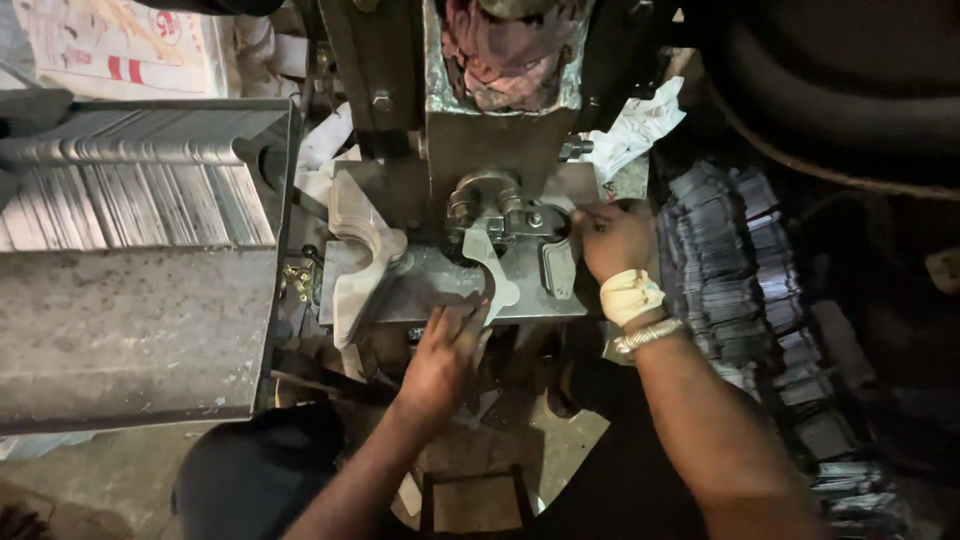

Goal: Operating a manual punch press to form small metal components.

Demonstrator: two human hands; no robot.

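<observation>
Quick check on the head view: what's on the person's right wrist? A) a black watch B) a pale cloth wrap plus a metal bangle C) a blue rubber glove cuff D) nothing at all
B: the right hand, up at the press tooling, has a pale cloth wrap round the wrist with a metal bangle just below it; no watch or glove shows.

A flat steel press bed (440, 285) carries a curved, cut metal blank (488, 268) at its centre and a stack of similar curved blanks (358, 262) at its left edge (leaning slightly); a small grey block (557, 268) lies to the right.
</observation>
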